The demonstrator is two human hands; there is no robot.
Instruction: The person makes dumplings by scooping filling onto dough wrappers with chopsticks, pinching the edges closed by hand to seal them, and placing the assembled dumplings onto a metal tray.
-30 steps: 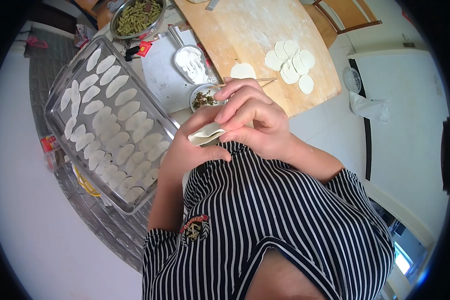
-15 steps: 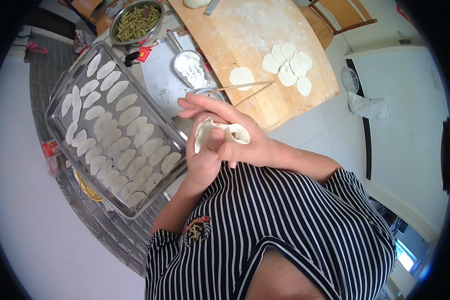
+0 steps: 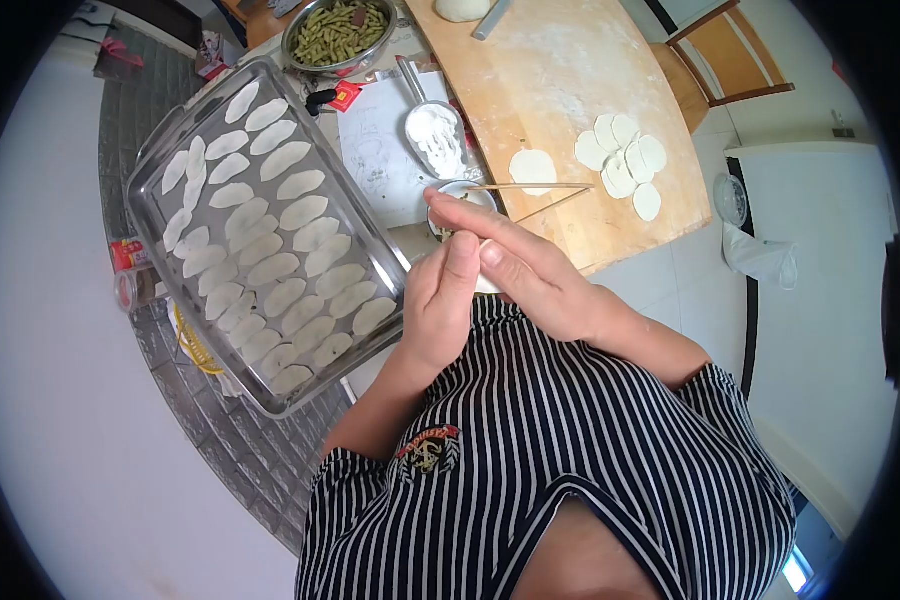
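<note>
My left hand and my right hand are pressed together in front of my chest, closed around a dumpling. Only a pale bit of its dough shows between the thumbs and below the fingers. Just beyond my fingertips is a bowl, partly hidden by my right hand, with chopsticks reaching from it onto the wooden board. To my left, a metal tray holds several rows of folded dumplings.
On the wooden board lie a single round wrapper, a cluster of wrappers, a dough lump and a grey blade. A scoop of flour and a bowl of green pods stand left of it.
My hands have closed together over the dumpling, whose open folds showed between them before. The whole view has shifted, so the tray and board appear further right.
</note>
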